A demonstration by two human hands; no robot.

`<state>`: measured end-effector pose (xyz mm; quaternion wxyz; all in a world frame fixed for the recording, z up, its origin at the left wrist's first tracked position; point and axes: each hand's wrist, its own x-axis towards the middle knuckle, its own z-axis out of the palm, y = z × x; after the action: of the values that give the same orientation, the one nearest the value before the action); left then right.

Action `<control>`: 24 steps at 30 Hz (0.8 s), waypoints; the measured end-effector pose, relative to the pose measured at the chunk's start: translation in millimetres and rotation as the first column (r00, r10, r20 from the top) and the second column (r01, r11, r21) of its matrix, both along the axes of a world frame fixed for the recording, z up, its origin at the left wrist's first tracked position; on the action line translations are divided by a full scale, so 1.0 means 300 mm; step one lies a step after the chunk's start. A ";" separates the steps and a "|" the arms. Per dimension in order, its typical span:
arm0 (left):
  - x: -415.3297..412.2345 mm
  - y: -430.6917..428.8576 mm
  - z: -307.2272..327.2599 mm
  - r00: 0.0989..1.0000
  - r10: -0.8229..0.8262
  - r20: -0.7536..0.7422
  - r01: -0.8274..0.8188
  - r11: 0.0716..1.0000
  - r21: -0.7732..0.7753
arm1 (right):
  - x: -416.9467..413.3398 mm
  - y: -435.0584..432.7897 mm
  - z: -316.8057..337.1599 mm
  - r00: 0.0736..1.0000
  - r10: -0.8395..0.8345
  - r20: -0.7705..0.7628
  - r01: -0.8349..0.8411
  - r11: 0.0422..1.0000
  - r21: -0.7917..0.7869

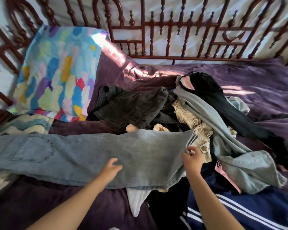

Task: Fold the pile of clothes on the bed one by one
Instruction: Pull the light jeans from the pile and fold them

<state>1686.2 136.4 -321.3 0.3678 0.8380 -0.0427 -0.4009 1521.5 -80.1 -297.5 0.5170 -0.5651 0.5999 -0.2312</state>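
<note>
Resting on the jeans (90,151) spread across the purple bedspread (256,77), my left hand (112,169) lies flat, loosely spread. My right hand (192,157) pinches the hem, beside the clothes pile (189,113).

jeans (70,153) left of clothes pile (198,117), pillow (56,72) behind

Lighting: dim, soft daylight; bright streaks are cast across the purple bedspread (239,75) near the headboard (142,30). Edges are bowed by wide-angle distortion; left margin is blurred.
</note>
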 end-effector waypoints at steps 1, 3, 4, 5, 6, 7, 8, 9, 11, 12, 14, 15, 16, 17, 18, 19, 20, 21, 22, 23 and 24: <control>-0.005 -0.018 0.028 1.000 0.016 -0.019 -0.017 0.997 -0.072 | 0.051 0.056 0.058 0.992 0.113 0.051 -0.110 0.992 -0.053; 0.003 -0.043 0.076 0.988 0.103 -0.116 -0.127 0.966 -0.224 | 0.138 0.175 0.141 0.925 0.375 0.065 -0.359 0.917 -0.174; 0.013 -0.049 0.098 0.965 0.162 -0.207 -0.218 0.932 -0.289 | 0.178 0.234 0.156 0.870 0.490 0.063 -0.469 0.859 -0.204; 0.027 -0.047 0.117 0.925 0.210 -0.317 -0.316 0.888 -0.335 | 0.215 0.292 0.161 0.810 0.583 0.070 -0.560 0.803 -0.203; 0.043 -0.033 0.135 0.881 0.235 -0.410 -0.390 0.852 -0.349 | 0.251 0.352 0.161 0.752 0.655 0.076 -0.634 0.751 -0.185; 0.060 -0.009 0.136 0.857 0.233 -0.460 -0.414 0.843 -0.344 | 0.284 0.413 0.158 0.707 0.702 0.088 -0.685 0.710 -0.161; 0.075 0.017 0.132 0.850 0.224 -0.476 -0.409 0.850 -0.331 | 0.314 0.469 0.142 0.683 0.724 0.096 -0.712 0.689 -0.133; 0.083 0.046 0.128 0.857 0.239 -0.457 -0.401 0.866 -0.300 | 0.339 0.522 0.119 0.675 0.731 0.104 -0.723 0.683 -0.104; 0.097 0.109 0.115 0.868 0.318 -0.381 -0.425 0.873 -0.240 | 0.371 0.620 0.078 0.668 0.740 0.082 -0.738 0.672 -0.054; 0.112 0.139 0.096 0.860 0.369 -0.353 -0.458 0.863 -0.214 | 0.379 0.664 0.067 0.663 0.745 0.072 -0.745 0.666 -0.042; 0.146 0.199 0.076 0.835 0.424 -0.350 -0.503 0.847 -0.174 | 0.398 0.735 0.048 0.646 0.759 0.081 -0.760 0.650 -0.021; 0.162 0.230 0.074 0.834 0.437 -0.336 -0.510 0.844 -0.168 | 0.408 0.762 0.044 0.632 0.770 0.091 -0.772 0.635 -0.010; 0.182 0.257 0.070 0.847 0.440 -0.297 -0.500 0.849 -0.171 | 0.420 0.784 0.041 0.629 0.771 0.099 -0.775 0.632 -0.002; 0.207 0.289 0.066 0.878 0.410 -0.248 -0.459 0.868 -0.190 | 0.433 0.801 0.040 0.642 0.759 0.104 -0.764 0.645 0.004; 0.238 0.319 0.067 0.913 0.367 -0.180 -0.399 0.893 -0.206 | 0.448 0.811 0.036 0.663 0.742 0.099 -0.746 0.666 0.008; 0.274 0.353 0.075 0.945 0.306 -0.112 -0.324 0.922 -0.210 | 0.464 0.819 0.033 0.687 0.722 0.082 -0.724 0.689 0.001; 0.320 0.393 0.084 0.968 0.246 -0.043 -0.249 0.945 -0.210 | 0.483 0.827 0.030 0.705 0.708 0.044 -0.708 0.706 -0.012; 0.367 0.437 0.107 0.983 0.184 0.016 -0.177 0.962 -0.210 | 0.505 0.838 0.027 0.717 0.698 0.000 -0.697 0.716 -0.023; 0.416 0.474 0.131 0.987 0.151 0.057 -0.136 0.968 -0.213 | 0.521 0.842 0.025 0.721 0.691 -0.042 -0.693 0.721 -0.031; 0.467 0.512 0.161 0.986 0.136 0.091 -0.114 0.969 -0.219 | 0.542 0.849 0.023 0.718 0.691 -0.080 -0.695 0.718 -0.035; 0.527 0.558 0.189 0.981 0.143 0.130 -0.110 0.967 -0.230 | 0.571 0.862 0.015 0.714 0.691 -0.110 -0.698 0.715 -0.039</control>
<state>1844.1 303.7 -264.5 0.4799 0.8196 -0.0603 -0.3072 1692.7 178.6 -293.0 0.5170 -0.7782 0.3562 -0.0183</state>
